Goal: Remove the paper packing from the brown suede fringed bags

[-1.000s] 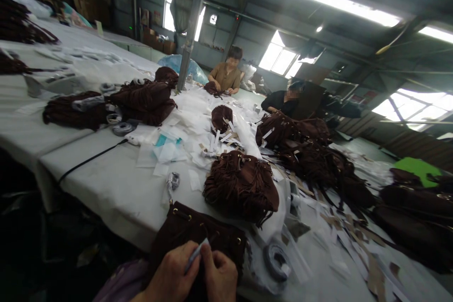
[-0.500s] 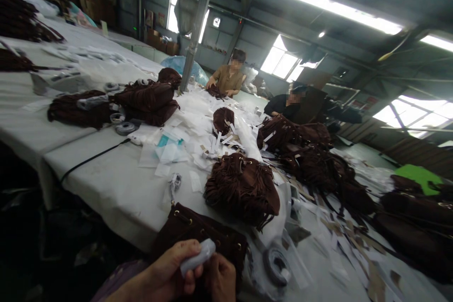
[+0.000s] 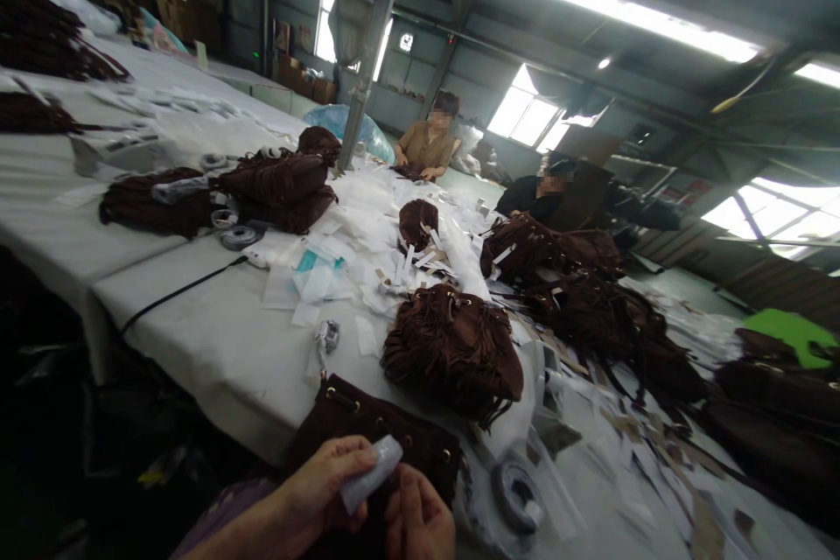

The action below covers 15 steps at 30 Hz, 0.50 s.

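Observation:
At the bottom edge my left hand (image 3: 321, 494) pinches a small pale grey strip (image 3: 369, 472) between thumb and fingers. My right hand (image 3: 420, 521) sits curled beside it, fingertips touching the strip's lower end. Both hands hover over a dark brown suede bag (image 3: 374, 437) with gold eyelets at the table's near edge. Just beyond lies a brown fringed bag (image 3: 452, 350).
The long white table (image 3: 216, 341) carries scattered white paper slips, tape rolls (image 3: 515, 486), a black cable (image 3: 177, 293) and heaps of brown bags (image 3: 276, 184). Two other people (image 3: 430, 140) work at the far end. A steel post (image 3: 371, 44) rises mid-table. A green sheet (image 3: 791, 328) lies right.
The strip was pinched between both hands near my fingertips; now my left hand holds it higher and turned flat. The view has drifted slightly left and down.

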Each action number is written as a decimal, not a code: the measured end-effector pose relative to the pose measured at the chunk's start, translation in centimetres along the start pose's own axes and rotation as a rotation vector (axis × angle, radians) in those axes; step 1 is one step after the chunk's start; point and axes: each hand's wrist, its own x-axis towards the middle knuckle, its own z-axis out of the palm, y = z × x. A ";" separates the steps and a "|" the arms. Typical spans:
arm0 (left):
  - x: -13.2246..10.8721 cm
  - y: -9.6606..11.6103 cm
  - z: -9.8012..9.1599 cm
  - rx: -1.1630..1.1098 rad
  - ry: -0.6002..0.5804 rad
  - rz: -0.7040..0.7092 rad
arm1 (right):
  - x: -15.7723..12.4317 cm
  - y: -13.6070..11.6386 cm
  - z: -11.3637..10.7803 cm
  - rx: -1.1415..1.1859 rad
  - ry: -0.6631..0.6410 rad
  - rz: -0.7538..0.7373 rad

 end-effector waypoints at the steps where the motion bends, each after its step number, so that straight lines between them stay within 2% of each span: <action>1: 0.0 0.0 -0.1 -0.016 -0.004 -0.003 | 0.2 0.0 -0.1 0.018 -0.028 -0.005; 4: -0.2 0.2 -0.3 -0.150 -0.013 -0.102 | 0.9 0.2 -0.1 0.085 -0.117 -0.006; 6: -0.4 0.5 -0.4 -0.310 -0.041 -0.256 | 1.2 0.5 0.2 0.159 -0.176 0.030; 9: -0.5 1.0 -0.6 -0.543 -0.158 -0.485 | 1.8 0.8 0.7 0.257 -0.247 0.097; 11: -0.3 1.0 -0.9 -0.626 -0.209 -0.570 | 2.1 0.7 0.7 0.253 -0.276 0.103; 13: -0.1 0.9 -1.2 -0.588 -0.184 -0.605 | 2.2 0.5 0.3 0.186 -0.298 0.079; 15: 0.1 0.8 -1.3 -0.412 -0.096 -0.548 | 2.0 0.3 -0.3 0.064 -0.305 0.035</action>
